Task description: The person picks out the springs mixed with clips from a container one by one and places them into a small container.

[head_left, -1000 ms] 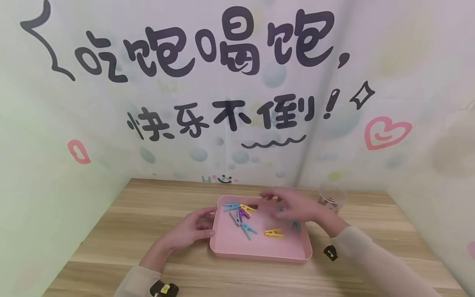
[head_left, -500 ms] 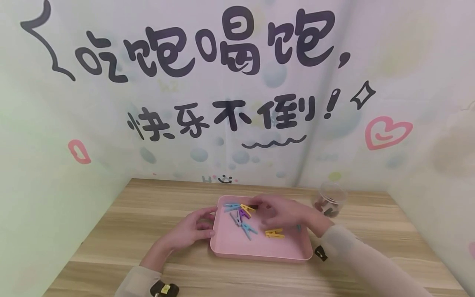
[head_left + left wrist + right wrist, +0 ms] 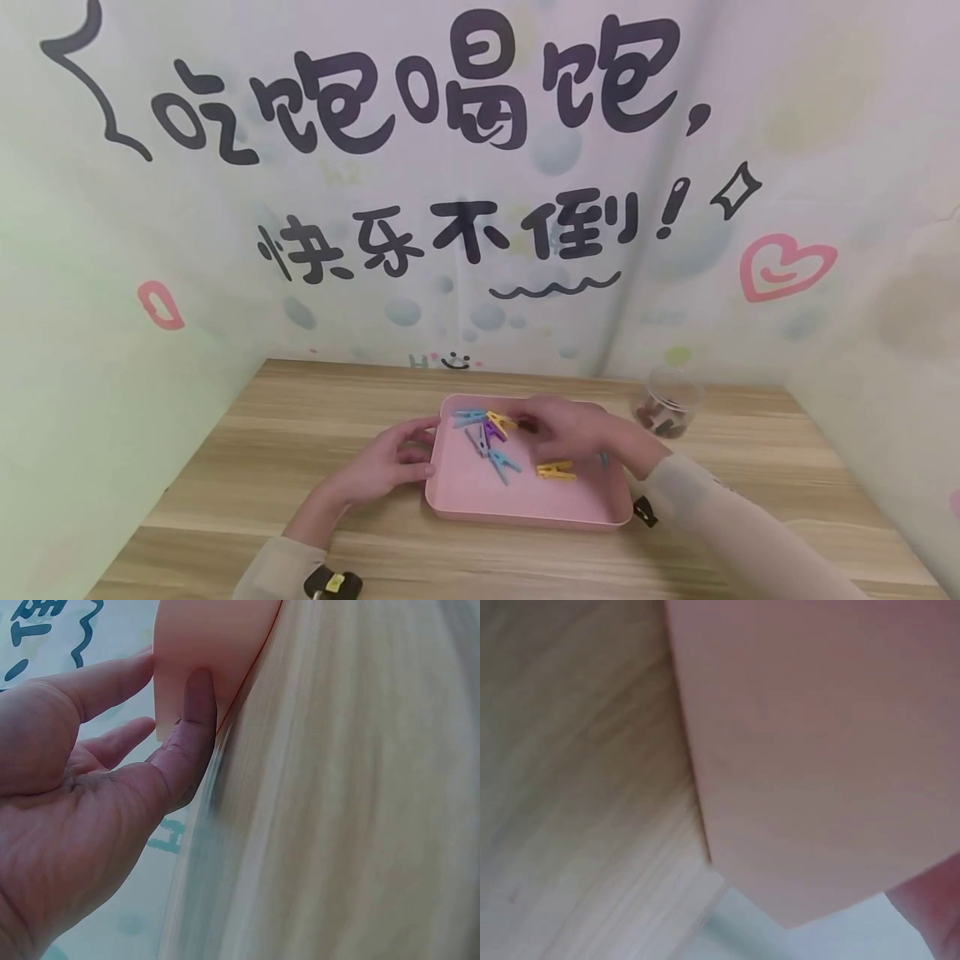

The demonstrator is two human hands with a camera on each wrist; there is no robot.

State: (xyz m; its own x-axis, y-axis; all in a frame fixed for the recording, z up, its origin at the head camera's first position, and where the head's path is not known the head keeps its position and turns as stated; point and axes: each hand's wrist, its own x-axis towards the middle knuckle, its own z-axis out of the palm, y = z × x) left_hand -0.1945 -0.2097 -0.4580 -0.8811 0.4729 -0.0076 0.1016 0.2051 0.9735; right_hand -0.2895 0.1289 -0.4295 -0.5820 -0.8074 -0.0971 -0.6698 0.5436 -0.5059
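Observation:
A shallow pink tray (image 3: 517, 503) lies on the table with plastic clothespins in it. At its left wall my left hand (image 3: 378, 467) holds the rim with bent fingers; in the left wrist view the thumb (image 3: 199, 694) presses the outer wall (image 3: 217, 637). My right hand (image 3: 570, 429) reaches over the tray's far right part. Its fingertips pinch a small dark brown piece (image 3: 528, 425), mostly hidden by the fingers. Just left of it are a yellow clothespin (image 3: 501, 420), a purple one (image 3: 493, 432), a grey one (image 3: 476, 441) and blue ones (image 3: 504, 467).
Another yellow clothespin (image 3: 556, 471) lies in the tray's middle right, with a bit of blue (image 3: 603, 459) near the right wall. Behind the right forearm stands a clear round tub (image 3: 671, 404) with dark brown pieces inside. A printed cloth wall (image 3: 450, 325) closes off the back.
My right hand has come left and down into the tray, closing its fingers at the dark brown piece, which has shifted slightly right. The left hand has stayed at the tray's rim.

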